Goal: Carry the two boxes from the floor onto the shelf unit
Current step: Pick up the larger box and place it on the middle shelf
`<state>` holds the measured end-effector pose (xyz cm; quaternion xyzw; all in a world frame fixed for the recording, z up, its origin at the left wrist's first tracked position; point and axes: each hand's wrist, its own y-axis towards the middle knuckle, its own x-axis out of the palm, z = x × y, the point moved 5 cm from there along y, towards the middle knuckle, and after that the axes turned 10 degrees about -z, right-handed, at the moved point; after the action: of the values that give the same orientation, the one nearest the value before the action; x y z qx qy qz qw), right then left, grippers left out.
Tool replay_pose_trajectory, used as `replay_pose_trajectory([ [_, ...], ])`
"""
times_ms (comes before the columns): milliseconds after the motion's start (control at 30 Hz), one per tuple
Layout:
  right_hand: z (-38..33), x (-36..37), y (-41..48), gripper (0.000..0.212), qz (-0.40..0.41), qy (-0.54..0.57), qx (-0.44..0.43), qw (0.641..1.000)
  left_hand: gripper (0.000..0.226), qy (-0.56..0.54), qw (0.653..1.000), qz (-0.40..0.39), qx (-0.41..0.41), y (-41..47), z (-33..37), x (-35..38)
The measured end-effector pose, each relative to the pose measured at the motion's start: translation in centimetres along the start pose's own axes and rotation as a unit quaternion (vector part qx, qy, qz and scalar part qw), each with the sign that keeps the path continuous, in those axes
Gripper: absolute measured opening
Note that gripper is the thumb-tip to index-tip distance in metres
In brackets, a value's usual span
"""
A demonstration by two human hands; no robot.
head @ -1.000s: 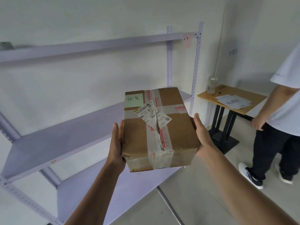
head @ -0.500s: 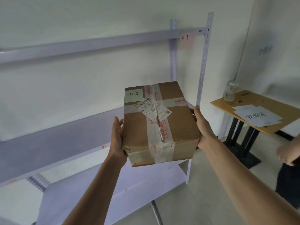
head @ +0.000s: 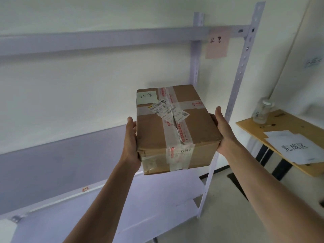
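I hold a taped brown cardboard box (head: 152, 134) in the air in front of me, with a pale green note and a torn shipping label on its top. My left hand (head: 130, 139) presses its left side and my right hand (head: 221, 127) its right side. The box hangs at the height of the middle shelf (head: 52, 165) of the pale purple shelf unit (head: 240, 72), near its right end. A pink note (head: 217, 43) with handwriting hangs from the top shelf rail. No second box is in view.
A small wooden table (head: 284, 125) on black legs stands to the right of the unit, with a clear jar (head: 262, 109) and a printed white sheet (head: 296, 146) on it. The lower shelf (head: 157, 195) and grey floor (head: 228, 216) lie below the box.
The box has come up and closer to the shelf unit, and my view has turned left. The person who stood at the right has dropped out of view.
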<state>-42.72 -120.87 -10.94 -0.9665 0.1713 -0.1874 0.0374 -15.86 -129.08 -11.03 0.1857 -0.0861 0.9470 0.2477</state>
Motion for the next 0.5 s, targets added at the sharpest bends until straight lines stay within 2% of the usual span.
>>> replay_pose_trajectory([
  [300, -1.3, -1.8, 9.2, 0.07, 0.029, -0.003, 0.034, 0.999, 0.063, 0.003, 1.0, -0.012, -0.01, 8.5, -0.6, 0.3],
  [500, -0.8, -2.7, 12.7, 0.079, 0.009, 0.001, 0.052, 0.999, 0.067, 0.009, 1.0, -0.017, -0.006, 10.7, -1.5, 0.9],
])
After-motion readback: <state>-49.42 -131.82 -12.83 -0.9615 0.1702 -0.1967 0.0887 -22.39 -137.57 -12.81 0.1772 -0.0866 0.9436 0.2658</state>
